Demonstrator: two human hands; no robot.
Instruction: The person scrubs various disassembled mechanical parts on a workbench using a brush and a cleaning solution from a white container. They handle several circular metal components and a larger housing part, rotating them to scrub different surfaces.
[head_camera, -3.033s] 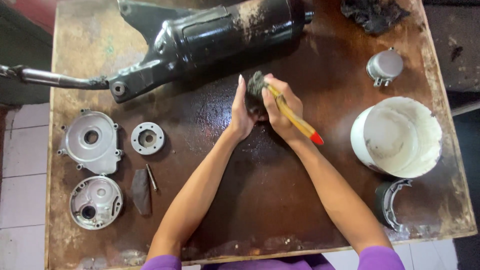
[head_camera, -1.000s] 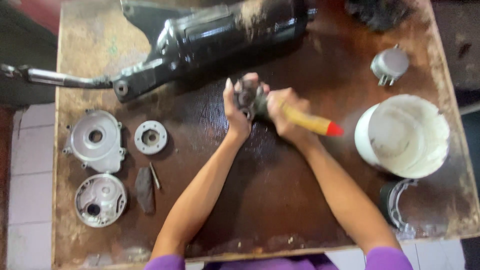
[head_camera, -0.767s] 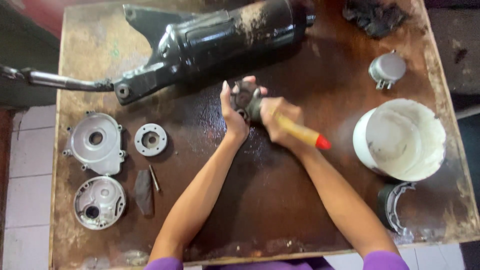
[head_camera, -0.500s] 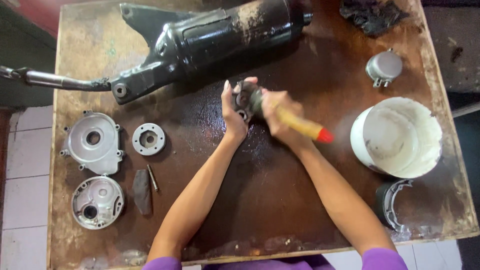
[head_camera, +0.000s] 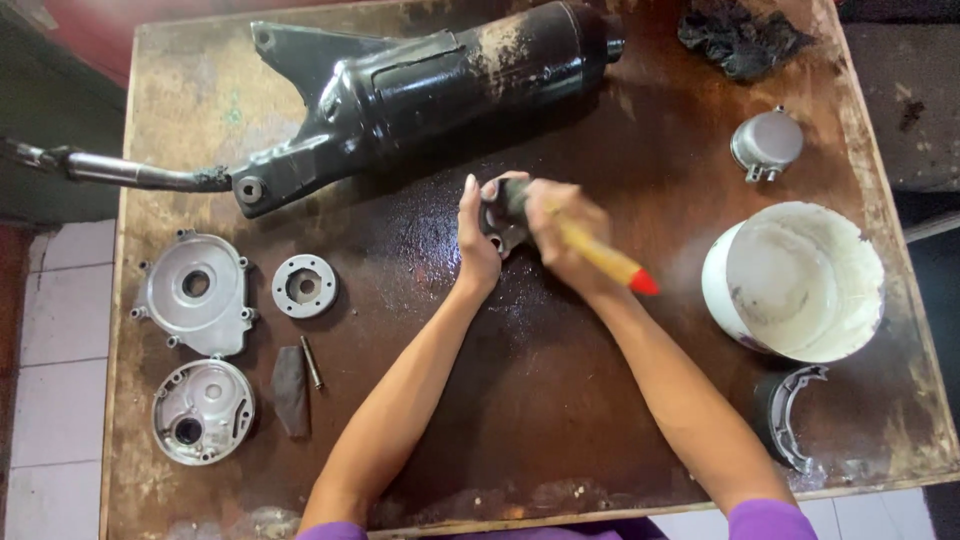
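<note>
My left hand (head_camera: 477, 245) grips a small dark greasy metal part (head_camera: 497, 218) above the middle of the wet brown table (head_camera: 520, 400). My right hand (head_camera: 562, 238) holds a brush (head_camera: 600, 258) with a yellow handle and a red tip. The bristle end presses against the dark part and is blurred. Both hands meet just below the large black engine housing (head_camera: 420, 85).
A white bucket (head_camera: 795, 280) stands at the right, with a curved brake shoe (head_camera: 790, 415) below it and a small grey cap (head_camera: 767, 143) above. At left lie two silver covers (head_camera: 195, 295) (head_camera: 200, 410), a ring (head_camera: 304, 286), a pin and a dark strip. A black rag (head_camera: 740, 40) sits top right.
The brush keeps scrubbing the dark part, its handle swinging between level and slanted. My left hand has turned the part a little. The view shifted slightly downward.
</note>
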